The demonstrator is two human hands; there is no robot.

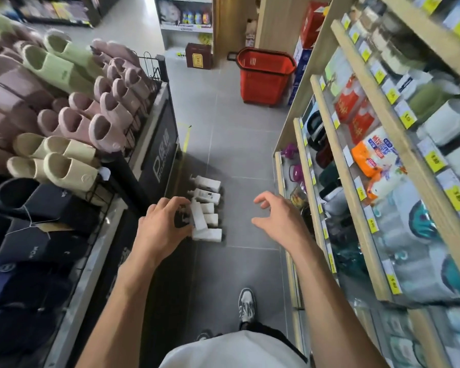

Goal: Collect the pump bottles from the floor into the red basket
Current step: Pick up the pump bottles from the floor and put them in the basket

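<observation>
We see our left hand (163, 224) curled loosely over the white pump bottles (206, 208) lying in a row on the grey floor (239, 144); grip unclear. Our right hand (276, 214) hovers spread, empty. The red basket (264, 75) stands well apart up the aisle.

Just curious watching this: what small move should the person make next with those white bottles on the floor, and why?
Probably close the left hand on the nearest white bottle: its fingers curl right at the pile, yet seem to hold nothing. The right hand hangs open and empty, and the red basket waits farther up the aisle.
</observation>
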